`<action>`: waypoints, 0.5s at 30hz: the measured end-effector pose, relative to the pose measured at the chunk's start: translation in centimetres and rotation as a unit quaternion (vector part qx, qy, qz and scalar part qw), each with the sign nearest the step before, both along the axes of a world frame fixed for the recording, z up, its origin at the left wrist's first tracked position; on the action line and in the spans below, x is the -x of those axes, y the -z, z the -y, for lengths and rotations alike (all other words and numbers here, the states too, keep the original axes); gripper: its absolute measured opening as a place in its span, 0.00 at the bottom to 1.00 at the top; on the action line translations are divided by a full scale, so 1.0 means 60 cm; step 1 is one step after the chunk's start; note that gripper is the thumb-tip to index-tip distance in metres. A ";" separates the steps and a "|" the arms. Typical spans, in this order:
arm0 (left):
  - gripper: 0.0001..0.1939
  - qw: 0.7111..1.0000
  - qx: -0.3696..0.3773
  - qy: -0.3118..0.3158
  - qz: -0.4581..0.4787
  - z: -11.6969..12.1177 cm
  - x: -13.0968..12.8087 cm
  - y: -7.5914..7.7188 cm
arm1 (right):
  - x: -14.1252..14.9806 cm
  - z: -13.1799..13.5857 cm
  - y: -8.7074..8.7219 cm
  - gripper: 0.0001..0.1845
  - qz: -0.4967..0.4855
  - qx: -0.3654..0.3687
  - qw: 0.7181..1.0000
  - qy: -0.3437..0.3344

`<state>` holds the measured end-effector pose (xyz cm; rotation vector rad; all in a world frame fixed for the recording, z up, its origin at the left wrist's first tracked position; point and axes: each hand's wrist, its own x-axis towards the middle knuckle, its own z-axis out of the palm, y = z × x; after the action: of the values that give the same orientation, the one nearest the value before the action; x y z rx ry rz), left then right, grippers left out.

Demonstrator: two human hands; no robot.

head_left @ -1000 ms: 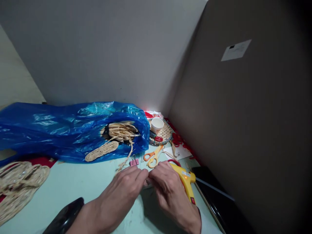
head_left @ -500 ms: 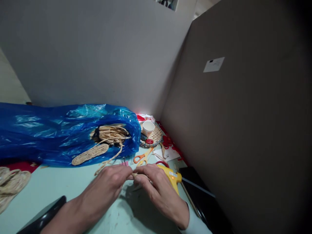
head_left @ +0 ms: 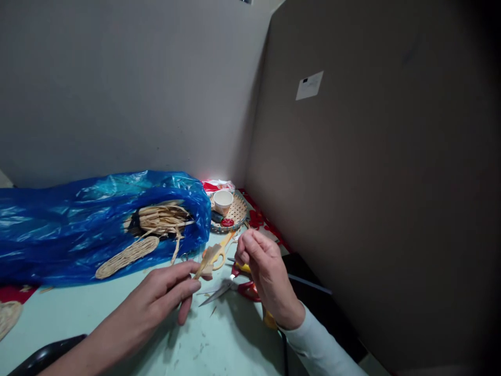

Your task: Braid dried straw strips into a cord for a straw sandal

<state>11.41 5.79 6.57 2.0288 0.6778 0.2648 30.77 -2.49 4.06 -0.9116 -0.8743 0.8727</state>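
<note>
My left hand pinches a small tan straw piece between thumb and fingers, held just above the pale green table. Beside it, my right hand is raised with its fingers curled and pinched together; what they hold, if anything, is too small to see. Under my right hand lie red-handled scissors with the blades pointing left, and a yellow glue gun mostly hidden by the wrist. Orange-handled scissors lie just behind the straw piece.
A blue plastic bag holding straw bundles and a woven oval lies at the left. A woven tray with a white cup sits in the corner. A brown board wall stands close on the right.
My hands have come apart. The left now lifts the straw piece, the right has risen off the glue gun, and the red scissors show. The view has swung right.
</note>
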 end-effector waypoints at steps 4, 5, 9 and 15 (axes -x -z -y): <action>0.20 0.999 0.029 0.003 0.013 0.009 0.003 -0.019 | 0.008 -0.002 0.014 0.25 0.073 0.039 0.996 0.021; 0.21 0.999 0.034 0.000 0.020 0.010 0.005 -0.020 | 0.010 -0.002 0.014 0.26 0.100 0.045 0.993 0.038; 0.22 0.998 0.057 -0.027 0.032 0.010 0.012 -0.016 | 0.017 0.002 0.002 0.26 0.172 0.064 0.982 0.040; 0.24 0.995 0.091 -0.021 0.041 0.013 0.011 -0.005 | 0.032 0.014 -0.018 0.09 0.215 0.043 0.962 -0.161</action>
<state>10.73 5.04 6.89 1.8215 0.6690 0.2986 28.86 -3.35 5.11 -1.0737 -1.3988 1.0127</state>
